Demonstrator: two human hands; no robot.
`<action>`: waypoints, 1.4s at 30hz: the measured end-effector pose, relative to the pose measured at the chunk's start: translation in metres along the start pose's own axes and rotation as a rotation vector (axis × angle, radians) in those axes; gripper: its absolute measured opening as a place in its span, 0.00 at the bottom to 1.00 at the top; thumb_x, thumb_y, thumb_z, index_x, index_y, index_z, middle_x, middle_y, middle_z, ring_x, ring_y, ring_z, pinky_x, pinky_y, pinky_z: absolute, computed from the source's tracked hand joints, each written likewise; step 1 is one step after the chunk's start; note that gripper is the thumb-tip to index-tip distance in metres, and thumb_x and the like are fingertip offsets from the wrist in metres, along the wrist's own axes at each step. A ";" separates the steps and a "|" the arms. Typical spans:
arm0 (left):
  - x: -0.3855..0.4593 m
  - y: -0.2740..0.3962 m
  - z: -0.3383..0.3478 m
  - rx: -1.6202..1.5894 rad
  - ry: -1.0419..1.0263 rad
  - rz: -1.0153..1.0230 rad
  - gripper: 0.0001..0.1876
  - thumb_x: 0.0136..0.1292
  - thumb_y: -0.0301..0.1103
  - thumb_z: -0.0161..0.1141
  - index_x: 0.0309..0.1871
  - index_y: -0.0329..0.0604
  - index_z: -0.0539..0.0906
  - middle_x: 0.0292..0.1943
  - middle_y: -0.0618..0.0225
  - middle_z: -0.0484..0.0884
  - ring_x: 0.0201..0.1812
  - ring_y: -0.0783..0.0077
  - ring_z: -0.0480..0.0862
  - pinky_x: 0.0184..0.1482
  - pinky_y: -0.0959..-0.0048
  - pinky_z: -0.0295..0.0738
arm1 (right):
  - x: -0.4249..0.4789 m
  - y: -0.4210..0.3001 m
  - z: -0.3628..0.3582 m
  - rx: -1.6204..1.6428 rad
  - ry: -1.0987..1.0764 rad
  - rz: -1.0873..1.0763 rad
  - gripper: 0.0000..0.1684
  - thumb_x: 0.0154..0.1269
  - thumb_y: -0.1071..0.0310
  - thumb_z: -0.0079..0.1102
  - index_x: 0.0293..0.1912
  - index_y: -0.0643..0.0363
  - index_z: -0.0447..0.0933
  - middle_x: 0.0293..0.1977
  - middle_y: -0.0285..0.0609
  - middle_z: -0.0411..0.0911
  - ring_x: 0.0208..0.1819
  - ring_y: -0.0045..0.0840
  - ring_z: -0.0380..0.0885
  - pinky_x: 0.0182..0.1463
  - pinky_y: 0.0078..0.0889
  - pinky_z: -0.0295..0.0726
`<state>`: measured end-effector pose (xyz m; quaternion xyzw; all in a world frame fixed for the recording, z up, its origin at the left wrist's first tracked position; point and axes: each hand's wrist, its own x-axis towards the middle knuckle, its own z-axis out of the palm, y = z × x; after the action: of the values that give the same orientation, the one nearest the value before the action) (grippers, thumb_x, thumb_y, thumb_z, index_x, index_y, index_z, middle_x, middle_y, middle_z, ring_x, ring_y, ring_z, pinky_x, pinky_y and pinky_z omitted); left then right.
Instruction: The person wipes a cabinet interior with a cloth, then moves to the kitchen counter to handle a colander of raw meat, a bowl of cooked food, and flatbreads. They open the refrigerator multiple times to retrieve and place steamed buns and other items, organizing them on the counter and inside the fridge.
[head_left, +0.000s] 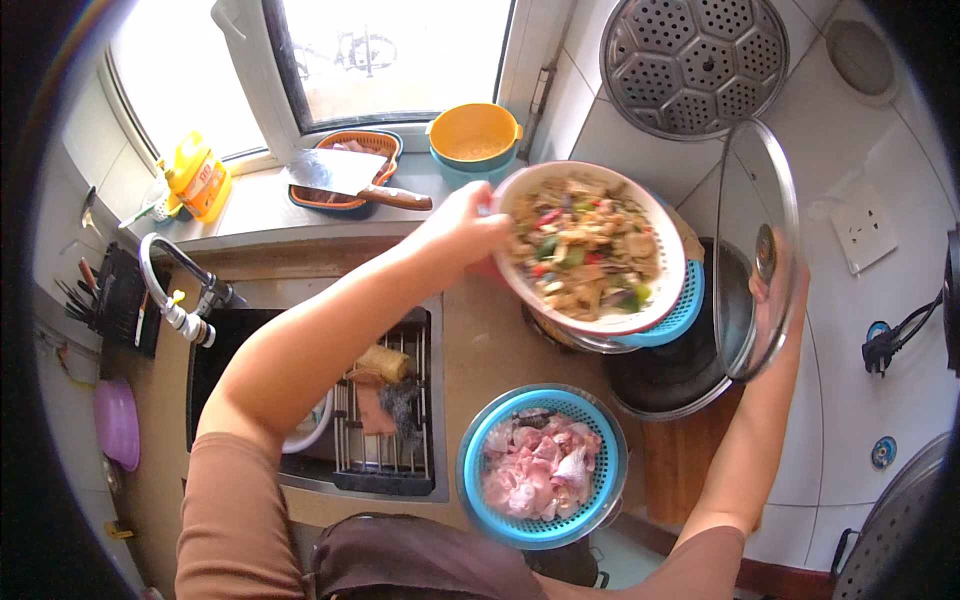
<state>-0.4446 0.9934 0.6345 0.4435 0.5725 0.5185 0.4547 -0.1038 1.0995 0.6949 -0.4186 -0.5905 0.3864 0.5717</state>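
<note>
My left hand (474, 225) grips the rim of a large bowl with a reddish outer wall (517, 300). The bowl holds cooked food (581, 255), a mix of pale pieces with red and green bits. My right hand (784, 307) holds a glass lid with a metal rim (739, 187), tilted almost upright, by its knob side. Between the two hands sits a dark pan (667, 382), partly hidden by bowl and lid. A blue colander (686, 304) shows from beneath the bowl. Nearer my body, another blue colander (471, 480) in a metal basin contains raw meat pieces (540, 465).
A cleaver (337, 172) lies across an orange basket (394, 142) on the windowsill, beside yellow and teal bowls (476, 135). The sink with a faucet (150, 262) and drying rack (345, 435) is at left. A wooden board (682, 480) and perforated steamer plate (697, 67) are right.
</note>
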 end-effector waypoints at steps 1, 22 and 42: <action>-0.019 -0.003 -0.010 -0.052 -0.013 -0.010 0.15 0.51 0.30 0.54 0.43 0.39 0.69 0.34 0.62 0.76 0.29 0.74 0.80 0.27 0.76 0.78 | 0.011 0.012 -0.012 -0.065 0.041 -0.098 0.16 0.60 0.55 0.56 0.35 0.60 0.74 0.25 0.31 0.71 0.21 0.12 0.67 0.22 0.13 0.65; -0.449 -0.222 -0.176 -0.356 1.221 -0.128 0.07 0.60 0.23 0.53 0.40 0.38 0.67 0.34 0.63 0.77 0.35 0.78 0.77 0.37 0.79 0.74 | 0.065 0.096 0.077 -1.297 -0.269 -0.517 0.37 0.59 0.41 0.50 0.54 0.65 0.68 0.44 0.59 0.74 0.47 0.46 0.73 0.48 0.40 0.70; -0.737 -0.398 -0.474 -0.591 2.025 -0.104 0.11 0.58 0.22 0.49 0.44 0.38 0.64 0.37 0.58 0.73 0.33 0.61 0.81 0.25 0.61 0.84 | -0.485 0.049 0.368 -0.742 -0.122 -0.466 0.09 0.57 0.68 0.54 0.36 0.62 0.78 0.32 0.46 0.80 0.35 0.37 0.77 0.43 0.34 0.75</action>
<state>-0.7820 0.1542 0.3056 -0.3496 0.5541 0.7454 -0.1234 -0.4711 0.6705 0.4606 -0.4275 -0.8004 0.0329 0.4189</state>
